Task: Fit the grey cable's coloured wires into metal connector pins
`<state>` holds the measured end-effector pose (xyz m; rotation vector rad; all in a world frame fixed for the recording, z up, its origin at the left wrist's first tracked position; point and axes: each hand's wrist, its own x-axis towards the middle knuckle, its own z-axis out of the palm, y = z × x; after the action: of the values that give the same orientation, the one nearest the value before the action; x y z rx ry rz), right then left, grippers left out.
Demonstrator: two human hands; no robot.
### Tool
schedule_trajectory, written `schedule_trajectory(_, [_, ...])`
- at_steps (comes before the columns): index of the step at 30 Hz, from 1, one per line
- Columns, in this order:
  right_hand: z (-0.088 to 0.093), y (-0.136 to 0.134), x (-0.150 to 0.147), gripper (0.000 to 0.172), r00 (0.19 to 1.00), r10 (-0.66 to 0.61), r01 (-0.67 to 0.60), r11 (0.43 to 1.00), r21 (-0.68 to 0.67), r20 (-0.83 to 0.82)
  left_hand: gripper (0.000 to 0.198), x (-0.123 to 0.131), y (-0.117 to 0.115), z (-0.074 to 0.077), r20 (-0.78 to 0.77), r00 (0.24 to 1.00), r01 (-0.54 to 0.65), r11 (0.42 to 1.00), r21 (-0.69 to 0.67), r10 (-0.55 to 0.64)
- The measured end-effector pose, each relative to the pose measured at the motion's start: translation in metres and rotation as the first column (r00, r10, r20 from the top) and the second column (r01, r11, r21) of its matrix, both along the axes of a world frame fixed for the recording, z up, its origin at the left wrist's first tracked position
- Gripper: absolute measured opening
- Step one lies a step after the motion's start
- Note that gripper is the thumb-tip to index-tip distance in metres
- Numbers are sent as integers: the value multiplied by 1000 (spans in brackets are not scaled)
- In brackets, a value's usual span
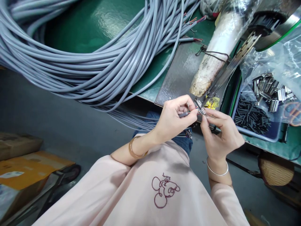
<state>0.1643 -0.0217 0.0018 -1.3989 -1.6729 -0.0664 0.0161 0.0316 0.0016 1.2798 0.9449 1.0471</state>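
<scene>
My left hand (175, 117) pinches the end of a grey cable (183, 115), its thin wires pointing at a metal multi-pin connector (199, 106). My right hand (218, 130) grips that connector's lower end between thumb and fingers. Just above the connector is the tip of a soldering iron or similar metal rod (217, 78), angled down from the upper right. Beside the rod a wrapped, stained white tube (211, 59) ends above my hands. The fingers hide part of the cable end and its wires.
A large bundle of grey cables (101, 72) spans the upper left, some ends stripped to coloured wires. At right, a blue tray (270, 136) holds short black tubes (252, 117) and a plastic bag with metal connectors (272, 89). A dark metal plate (175, 75) lies under the tube.
</scene>
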Motion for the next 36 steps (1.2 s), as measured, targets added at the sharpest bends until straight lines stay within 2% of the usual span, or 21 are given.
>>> schedule_trajectory(2, [-2,-1,0,20,999,-15,14,1000,-6,-50,11,-2,-1,0,42,999,23,999,-35,-22])
schedule_trajectory(8, [-6,-4,1,9,945,-51,-8,984,-179,-324,14,-8,-7,-8,193,977,107,993,-51,-95])
schedule_trajectory(11, [-8,-4,0,10,964,-38,0,989,-145,-264,13,-8,-8,-10,126,989,78,997,-13,-76])
schedule_trajectory(15, [-9,-3,-1,16,993,14,-19,999,-45,-116,10,-7,-6,-6,-30,1000,4,993,116,-1])
schedule_trajectory(18, [-7,0,0,18,996,40,-43,998,-36,-83,10,-7,-4,-2,-88,996,-12,983,184,29])
schedule_trajectory(30, [3,10,1,16,995,41,-45,998,-45,-86,12,-8,4,5,-127,990,-15,957,290,54])
schedule_trajectory(36, [8,8,1,15,999,41,-41,999,-30,-6,10,-11,6,10,-146,989,17,953,304,29])
